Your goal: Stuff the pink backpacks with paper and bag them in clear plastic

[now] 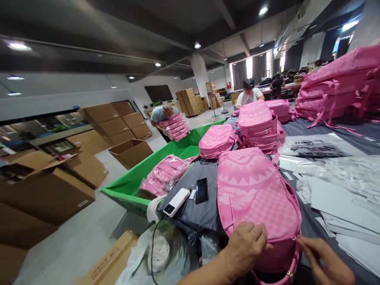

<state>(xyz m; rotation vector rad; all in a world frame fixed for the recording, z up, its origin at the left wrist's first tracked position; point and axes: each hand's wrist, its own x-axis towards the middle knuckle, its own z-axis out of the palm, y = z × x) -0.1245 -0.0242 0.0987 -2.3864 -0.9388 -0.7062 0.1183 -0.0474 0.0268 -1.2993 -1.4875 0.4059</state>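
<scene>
You are leaning on a pink bag (257, 182) whose near end is drooping at the bench (204, 169) edge, so the likeliest trouble is slipping: if your left hand (246, 245) is bearing too lightly, a tug from your right hand (334, 259) could be twisting the bag round or dragging it toward you. A strap (294, 261) is hanging just below your right fingertips; it could be getting caught up in whatever they are pinching. The phone (202, 190) is lying near the bag's left side, so a swinging bag could be knocking it.

As for where things are sitting, the bag is lying patterned face up, stretching away from you between and beyond both hands. Your left hand is resting on its lower left part, fingers curled in and nearly closed; you are touching the bag, but I am not able to tell whether you are gripping any cloth. Your right hand is meeting the lower right edge, thumb and forefinger closing together there, seemingly on the bag's edge; any zip pull is showing too small to tell.
</scene>
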